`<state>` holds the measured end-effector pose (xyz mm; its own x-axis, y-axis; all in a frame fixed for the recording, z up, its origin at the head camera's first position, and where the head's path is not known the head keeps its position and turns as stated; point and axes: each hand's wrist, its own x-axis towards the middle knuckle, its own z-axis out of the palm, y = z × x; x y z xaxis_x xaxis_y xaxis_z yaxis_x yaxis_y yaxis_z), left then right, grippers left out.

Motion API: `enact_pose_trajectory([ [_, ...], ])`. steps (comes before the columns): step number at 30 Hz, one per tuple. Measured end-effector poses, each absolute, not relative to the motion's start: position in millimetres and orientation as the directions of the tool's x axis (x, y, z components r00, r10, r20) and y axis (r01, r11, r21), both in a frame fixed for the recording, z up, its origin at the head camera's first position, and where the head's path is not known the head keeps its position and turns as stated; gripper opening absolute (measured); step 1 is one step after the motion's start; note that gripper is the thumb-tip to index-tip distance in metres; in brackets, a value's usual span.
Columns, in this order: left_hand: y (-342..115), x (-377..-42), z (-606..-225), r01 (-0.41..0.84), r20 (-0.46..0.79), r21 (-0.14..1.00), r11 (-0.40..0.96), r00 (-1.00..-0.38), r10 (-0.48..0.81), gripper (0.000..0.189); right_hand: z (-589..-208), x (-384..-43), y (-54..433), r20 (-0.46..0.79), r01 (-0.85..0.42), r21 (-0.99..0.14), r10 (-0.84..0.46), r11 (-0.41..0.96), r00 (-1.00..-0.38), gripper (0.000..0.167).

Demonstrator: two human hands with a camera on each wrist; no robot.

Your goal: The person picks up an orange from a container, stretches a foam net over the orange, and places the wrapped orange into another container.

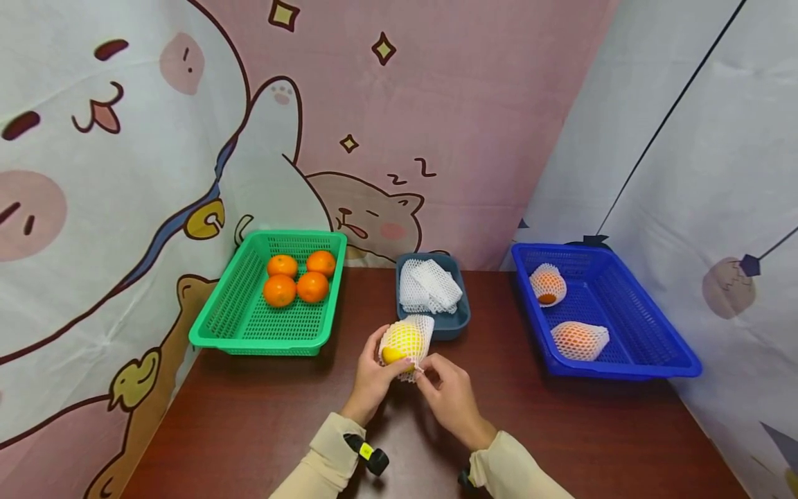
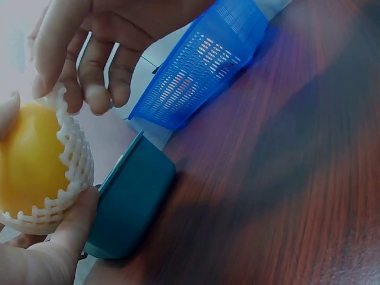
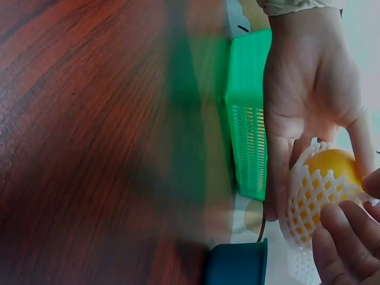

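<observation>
A round yellow fruit point(image 1: 393, 355) sits partly inside a white foam net point(image 1: 427, 327), with part of its skin bare. My left hand point(image 1: 371, 374) holds the fruit and net from the left side, its thumb across the front. Thumb and fingertips of my right hand point(image 1: 450, 396) pinch the net's edge at the lower right of the fruit. In the left wrist view the net's toothed rim point(image 2: 70, 155) runs around the yellow skin. The right wrist view shows the net stretched over the fruit point(image 3: 333, 163), beside the left palm.
Several oranges point(image 1: 296, 279) lie in a green basket point(image 1: 262, 344) at the left. Behind the hands, a small dark-blue bin point(image 1: 463, 319) holds white foam nets point(image 1: 429, 285). A blue basket point(image 1: 648, 333) at the right contains two orange fruits in nets point(image 1: 578, 341).
</observation>
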<state>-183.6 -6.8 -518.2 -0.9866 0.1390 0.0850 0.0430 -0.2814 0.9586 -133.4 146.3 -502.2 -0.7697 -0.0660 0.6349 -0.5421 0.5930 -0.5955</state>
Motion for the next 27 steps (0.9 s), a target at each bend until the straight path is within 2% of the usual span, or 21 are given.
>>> enact_pose_trajectory([
  [5,-9.8,-176.2,-503.8,0.101,0.124,0.978,-0.183,-0.985,0.123,0.076,-501.9,-133.5,145.3,0.643,-0.558,-0.584,-0.084,0.590,-0.761,0.011],
  [9,-14.9,-167.6,-486.9,0.149,0.166,0.983,-0.107,-0.972,0.169,0.075,-498.8,-135.9,147.0,0.588,-0.500,-0.645,-0.044,0.578,-0.808,0.017],
  [12,-18.4,-166.7,-483.5,0.142,0.168,0.982,-0.124,-0.956,0.241,0.074,-495.7,-137.4,148.6,0.507,-0.418,-0.730,0.018,0.540,-0.862,0.022],
  [14,-20.5,-167.0,-482.8,0.130,0.166,0.981,-0.144,-0.947,0.276,0.074,-494.3,-137.5,149.5,0.457,-0.371,-0.767,0.039,0.522,-0.889,0.032],
  [18,-23.4,-167.5,-483.6,0.123,0.162,0.981,-0.151,-0.946,0.280,0.078,-494.1,-135.5,149.1,0.378,-0.320,-0.803,0.014,0.503,-0.926,0.049],
  [22,-24.6,-166.4,-484.6,0.093,0.128,0.985,-0.146,-0.959,0.254,0.079,-496.1,-133.6,147.4,0.335,-0.292,-0.827,0.004,0.481,-0.942,0.049],
  [27,-24.2,-169.8,-489.9,0.072,0.131,0.974,-0.216,-0.953,0.275,0.077,-497.6,-132.5,146.7,0.311,-0.277,-0.849,0.001,0.450,-0.951,0.044],
])
